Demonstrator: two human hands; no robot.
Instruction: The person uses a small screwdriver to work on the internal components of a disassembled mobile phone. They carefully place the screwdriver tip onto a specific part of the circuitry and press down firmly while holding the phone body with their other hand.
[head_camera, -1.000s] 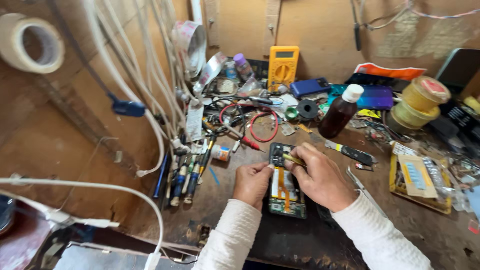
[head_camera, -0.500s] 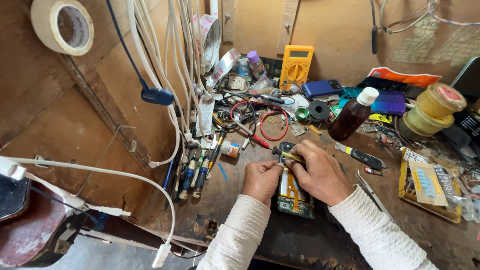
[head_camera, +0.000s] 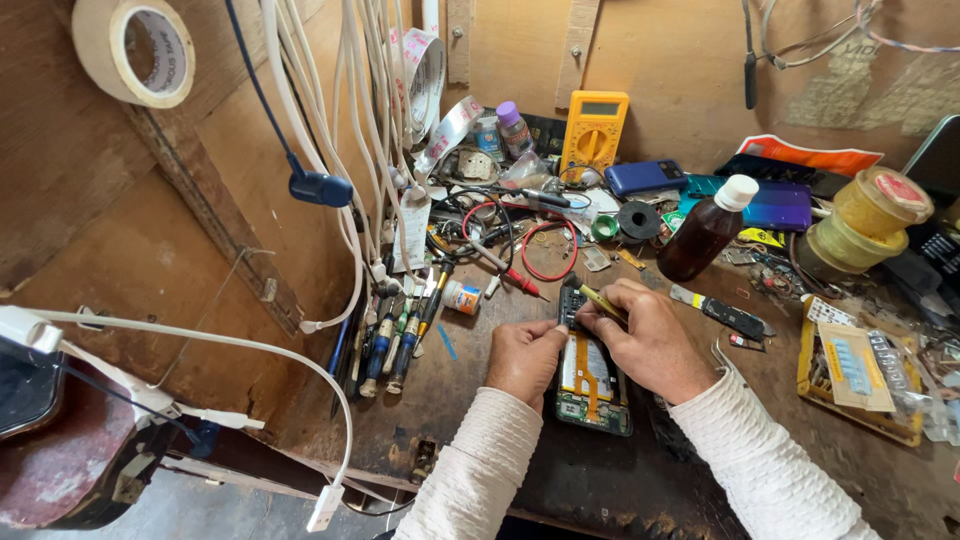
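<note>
Right now we have an opened phone (head_camera: 590, 385) lying flat on the dark workbench (head_camera: 600, 480), its back off and its yellow flex and green board bare. Our left hand (head_camera: 525, 358) is curled against the phone's left edge and steadies it. Our right hand (head_camera: 650, 340) pinches a thin yellow-handled tool (head_camera: 603, 303) and brings its tip to the phone's top end; the tip itself is too small for us to tell what it touches.

We judge the chief risk to be a slip: if the tool skids under pressure, it could score the board or tear the flex. If our left hand loosens, the phone could slide on the bench and throw the tip off. The red and black probe leads (head_camera: 520, 255) lie just beyond the phone, and a snag on our sleeve could drag them across the work.

The brown bottle with a white cap (head_camera: 705, 235) stands upright near our right hand, capped, and its dark glass hides how full it is. A knock from our forearm could tip it toward the phone. A small purple-capped bottle (head_camera: 513, 128) stands by the back wall, shut as well. The yellow tray (head_camera: 810, 372) at right holds a flat card of small parts and some loose bits, too small for us to sort. A row of screwdrivers (head_camera: 395, 335) lies left of the phone.
</note>
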